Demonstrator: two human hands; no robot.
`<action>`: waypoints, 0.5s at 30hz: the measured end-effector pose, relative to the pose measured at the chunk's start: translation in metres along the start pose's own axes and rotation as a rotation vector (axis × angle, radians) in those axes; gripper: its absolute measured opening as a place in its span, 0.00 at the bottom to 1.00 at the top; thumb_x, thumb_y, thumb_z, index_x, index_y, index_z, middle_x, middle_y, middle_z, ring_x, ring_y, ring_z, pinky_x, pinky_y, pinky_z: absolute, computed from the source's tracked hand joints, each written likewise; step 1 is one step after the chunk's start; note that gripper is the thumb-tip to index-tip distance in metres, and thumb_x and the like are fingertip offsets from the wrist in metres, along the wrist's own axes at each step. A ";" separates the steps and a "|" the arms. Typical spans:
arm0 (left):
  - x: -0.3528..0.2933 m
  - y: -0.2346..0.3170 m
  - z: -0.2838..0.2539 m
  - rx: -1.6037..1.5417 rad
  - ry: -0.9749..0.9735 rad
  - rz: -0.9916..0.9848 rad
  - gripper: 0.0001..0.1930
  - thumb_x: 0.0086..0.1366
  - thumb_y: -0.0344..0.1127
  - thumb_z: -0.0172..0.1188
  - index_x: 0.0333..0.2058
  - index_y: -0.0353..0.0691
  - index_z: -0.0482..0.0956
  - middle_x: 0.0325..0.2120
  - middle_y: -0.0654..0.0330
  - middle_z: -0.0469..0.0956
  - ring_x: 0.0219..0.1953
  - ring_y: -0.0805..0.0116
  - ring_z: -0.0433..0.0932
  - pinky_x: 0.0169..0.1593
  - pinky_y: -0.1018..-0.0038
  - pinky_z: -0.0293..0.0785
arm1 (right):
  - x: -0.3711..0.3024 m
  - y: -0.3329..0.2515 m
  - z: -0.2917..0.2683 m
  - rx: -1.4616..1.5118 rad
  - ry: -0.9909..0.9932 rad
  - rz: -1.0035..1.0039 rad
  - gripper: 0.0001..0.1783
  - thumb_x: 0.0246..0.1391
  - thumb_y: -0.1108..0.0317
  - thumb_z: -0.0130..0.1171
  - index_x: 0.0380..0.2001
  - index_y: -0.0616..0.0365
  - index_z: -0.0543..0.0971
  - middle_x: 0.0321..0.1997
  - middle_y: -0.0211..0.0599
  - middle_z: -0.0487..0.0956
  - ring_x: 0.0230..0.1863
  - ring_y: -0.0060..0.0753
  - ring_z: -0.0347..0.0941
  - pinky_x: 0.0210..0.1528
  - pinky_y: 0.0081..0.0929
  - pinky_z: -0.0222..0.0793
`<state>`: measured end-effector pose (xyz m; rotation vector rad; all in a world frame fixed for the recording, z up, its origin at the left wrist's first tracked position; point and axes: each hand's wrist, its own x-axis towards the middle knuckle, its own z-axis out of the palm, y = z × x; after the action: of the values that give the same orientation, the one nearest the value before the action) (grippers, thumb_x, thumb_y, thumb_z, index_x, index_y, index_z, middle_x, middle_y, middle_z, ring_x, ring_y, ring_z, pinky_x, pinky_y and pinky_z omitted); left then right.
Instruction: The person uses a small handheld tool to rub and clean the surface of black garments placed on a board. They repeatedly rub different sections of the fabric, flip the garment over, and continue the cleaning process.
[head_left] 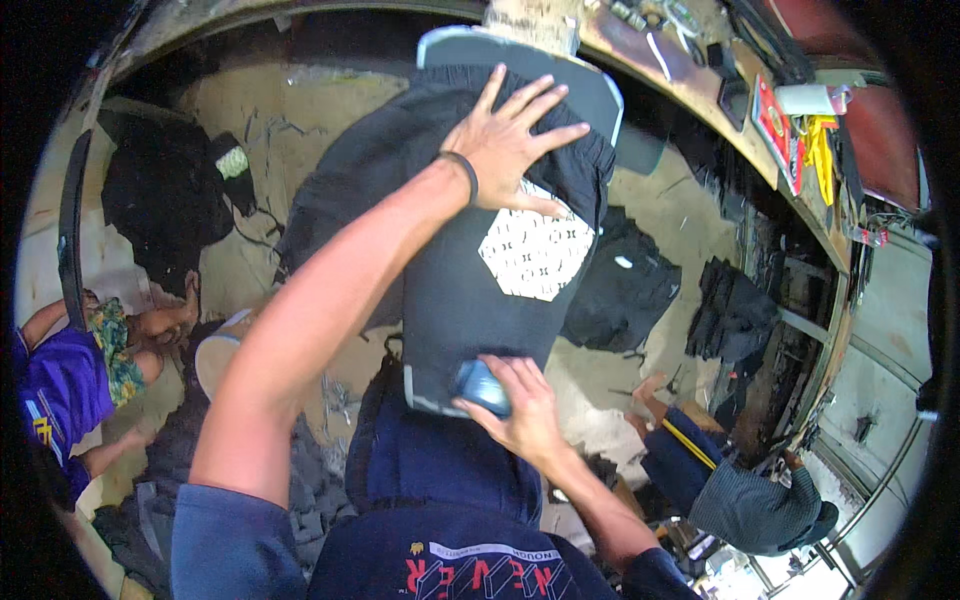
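A pair of black shorts point(440, 260) with a gathered elastic waistband is pulled over a narrow dark board point(590, 90) in front of me. A white patch point(545, 255) with a dark printed pattern shows on its right side. My left hand point(515, 125) lies flat on the cloth by the waistband, fingers spread, the wrist wearing a dark band. Nearer to me, my right hand point(520, 405) grips a small, rounded, shiny blue object point(482, 387) at the board's near end; blur hides its exact kind.
Black garments lie in heaps on the floor, such as a pile point(620, 285) at right and another point(165, 190) at left. People sit low at far left point(75, 390) and lower right point(750, 500). A wooden shelf point(690, 95) holding small items curves along the upper right.
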<state>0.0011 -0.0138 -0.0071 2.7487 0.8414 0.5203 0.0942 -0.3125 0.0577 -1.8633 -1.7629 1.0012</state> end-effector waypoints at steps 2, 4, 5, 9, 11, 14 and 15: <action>-0.007 0.007 -0.008 0.120 0.014 -0.055 0.58 0.50 0.86 0.64 0.77 0.65 0.67 0.81 0.48 0.53 0.84 0.44 0.45 0.80 0.26 0.32 | 0.027 -0.007 -0.026 0.093 -0.094 0.095 0.37 0.53 0.54 0.79 0.61 0.60 0.79 0.56 0.49 0.81 0.58 0.57 0.77 0.61 0.53 0.74; -0.027 0.018 -0.009 0.166 0.163 -0.135 0.60 0.49 0.83 0.68 0.76 0.57 0.68 0.81 0.46 0.52 0.84 0.41 0.45 0.76 0.20 0.34 | 0.073 -0.008 -0.052 -0.046 0.460 -0.169 0.38 0.55 0.52 0.77 0.62 0.62 0.77 0.60 0.57 0.81 0.64 0.63 0.77 0.65 0.54 0.73; -0.045 0.026 -0.005 0.163 0.156 -0.339 0.58 0.53 0.79 0.69 0.76 0.54 0.67 0.80 0.45 0.54 0.83 0.40 0.48 0.76 0.23 0.40 | 0.096 0.000 -0.057 -0.143 0.503 -0.219 0.37 0.57 0.52 0.76 0.63 0.62 0.76 0.62 0.59 0.80 0.66 0.65 0.76 0.68 0.57 0.71; -0.155 0.070 0.036 -0.391 0.470 -0.925 0.49 0.69 0.66 0.66 0.76 0.38 0.62 0.71 0.40 0.70 0.74 0.43 0.66 0.73 0.47 0.64 | 0.130 0.069 -0.022 0.023 0.549 -0.234 0.43 0.58 0.48 0.77 0.68 0.60 0.72 0.66 0.55 0.80 0.69 0.64 0.76 0.81 0.72 0.47; -0.227 0.102 0.061 -0.889 0.288 -1.061 0.43 0.77 0.57 0.59 0.77 0.32 0.58 0.66 0.37 0.76 0.69 0.42 0.74 0.71 0.59 0.70 | 0.099 0.084 0.026 -0.110 0.499 -0.211 0.53 0.50 0.49 0.83 0.74 0.58 0.69 0.63 0.48 0.84 0.67 0.53 0.79 0.83 0.74 0.36; -0.321 0.147 0.080 -0.866 0.029 -0.964 0.37 0.80 0.45 0.56 0.79 0.37 0.56 0.70 0.37 0.71 0.69 0.45 0.74 0.71 0.55 0.69 | 0.048 0.037 0.098 0.000 0.528 -0.423 0.53 0.40 0.49 0.87 0.69 0.54 0.75 0.59 0.38 0.87 0.76 0.49 0.72 0.81 0.83 0.21; -0.339 0.151 0.079 -0.812 0.038 -0.850 0.35 0.80 0.40 0.54 0.80 0.38 0.55 0.72 0.38 0.70 0.69 0.46 0.74 0.72 0.54 0.69 | 0.054 0.004 0.114 -0.067 0.454 -0.503 0.48 0.40 0.44 0.87 0.63 0.52 0.80 0.57 0.35 0.88 0.79 0.50 0.68 0.79 0.88 0.20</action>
<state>-0.1556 -0.3393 -0.1237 1.4847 1.3146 0.5512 0.0128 -0.2824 -0.0345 -1.4166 -1.8443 0.3063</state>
